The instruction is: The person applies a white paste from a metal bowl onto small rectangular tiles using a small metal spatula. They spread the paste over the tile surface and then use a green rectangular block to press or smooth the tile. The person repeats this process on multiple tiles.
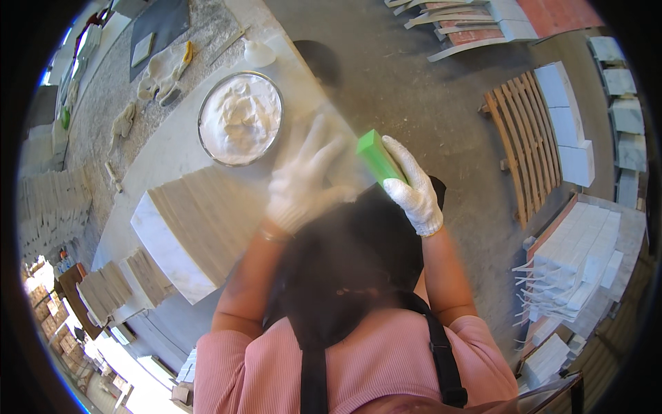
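The right hand (414,190), in a knobbly white knit glove, is closed around the near end of a bright green block (378,157), a smooth rectangular bar that slants up and to the left out of the grip. The forearm rises bare from a ribbed pink sleeve, wrist bent slightly inward. The left hand (303,181), gloved the same way, is blurred; its fingers are spread flat and open, holding nothing, palm down over a pale slab (314,103) that runs away toward the far side of the bench (162,155). The green block sits just right of that hand, above the slab's near right edge.

Left of the hands lies a stack of thin stone tiles (189,231), beige and finely striped on top, with a white, chalky cut face. Beyond it stands a round metal bowl (240,119) heaped with thick white paste. A crumpled pair of spare gloves (164,69) rests on the speckled granite surface farther left. On the right, a slatted wooden pallet (520,138) lies on the grey concrete floor.
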